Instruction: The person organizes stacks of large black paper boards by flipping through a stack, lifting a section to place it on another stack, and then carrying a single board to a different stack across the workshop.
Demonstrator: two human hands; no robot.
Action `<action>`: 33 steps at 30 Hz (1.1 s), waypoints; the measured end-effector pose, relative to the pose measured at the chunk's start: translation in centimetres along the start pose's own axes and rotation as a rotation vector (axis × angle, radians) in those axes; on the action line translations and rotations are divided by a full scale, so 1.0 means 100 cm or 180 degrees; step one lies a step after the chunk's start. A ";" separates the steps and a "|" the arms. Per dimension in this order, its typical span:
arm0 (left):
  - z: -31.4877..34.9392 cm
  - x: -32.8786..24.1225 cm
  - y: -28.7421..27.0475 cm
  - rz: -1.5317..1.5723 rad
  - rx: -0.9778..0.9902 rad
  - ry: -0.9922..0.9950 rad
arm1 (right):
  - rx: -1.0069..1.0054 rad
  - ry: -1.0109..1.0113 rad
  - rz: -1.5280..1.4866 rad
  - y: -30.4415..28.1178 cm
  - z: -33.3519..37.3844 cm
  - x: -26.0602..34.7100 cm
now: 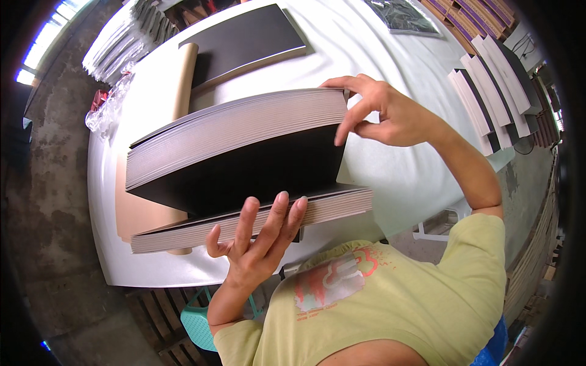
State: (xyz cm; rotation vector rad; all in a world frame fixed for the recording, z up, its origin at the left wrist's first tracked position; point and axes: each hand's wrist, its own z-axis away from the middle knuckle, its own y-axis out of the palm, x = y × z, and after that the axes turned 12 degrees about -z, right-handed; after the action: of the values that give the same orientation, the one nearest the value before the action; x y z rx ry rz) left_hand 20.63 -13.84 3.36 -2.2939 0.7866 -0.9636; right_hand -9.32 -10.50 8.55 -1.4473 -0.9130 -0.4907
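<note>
Lying across the frame's centre-left, a parted black stack (262, 161) reaches both hands: the left hand (259, 238), lower centre, spreads its fingers against the lower edge; the right hand (384, 116), upper right of centre, grips the upper part's right corner.

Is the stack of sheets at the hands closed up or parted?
Parted: a black face shows between the thicker block of sheet edges and the thinner block nearer the person.

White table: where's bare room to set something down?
Bare table shows between the black board and the dark packet, and between the thick stack and the right forearm. Crowded: left of centre, where brown paper, thick stack and thin stack bunch up.
</note>
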 end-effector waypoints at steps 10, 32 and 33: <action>-0.001 -0.003 -0.001 0.0254 0.0240 -0.0155 | 0.0453 0.0034 0.0082 -0.011 0.002 0.013; 0.013 -0.010 0.020 0.0125 -0.0388 -0.0178 | 0.0491 0.0062 0.0211 -0.007 0.001 0.012; 0.016 -0.010 0.023 0.0130 -0.0476 -0.0188 | 0.0484 0.0047 0.0216 -0.006 0.001 0.012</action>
State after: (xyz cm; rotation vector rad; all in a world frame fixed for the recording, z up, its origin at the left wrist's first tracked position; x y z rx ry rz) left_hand 20.52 -14.40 0.42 -2.4116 0.9042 -0.8401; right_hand -9.13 -10.16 9.83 -1.3302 -0.8680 -0.3732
